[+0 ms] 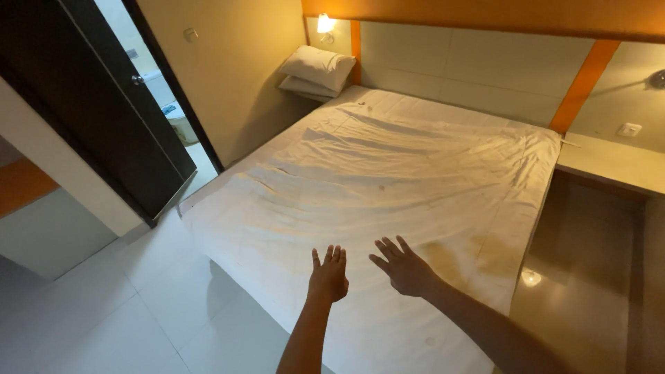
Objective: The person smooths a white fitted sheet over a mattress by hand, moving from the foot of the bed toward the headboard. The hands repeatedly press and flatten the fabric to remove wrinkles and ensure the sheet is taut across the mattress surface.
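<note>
A wide bed with a wrinkled white sheet (402, 166) fills the middle of the head view. My left hand (328, 274) and my right hand (404, 266) reach out side by side over the near corner of the sheet, palms down, fingers spread, holding nothing. Whether the palms touch the sheet is unclear. Two stacked white pillows (317, 69) rest on a ledge by the far left corner of the bed.
A dark door (104, 104) stands open at left, showing a bathroom with a toilet (181, 121). White tiled floor (152, 305) lies left of the bed. A bedside shelf (609, 163) is at right. A wall lamp (324, 24) glows above the pillows.
</note>
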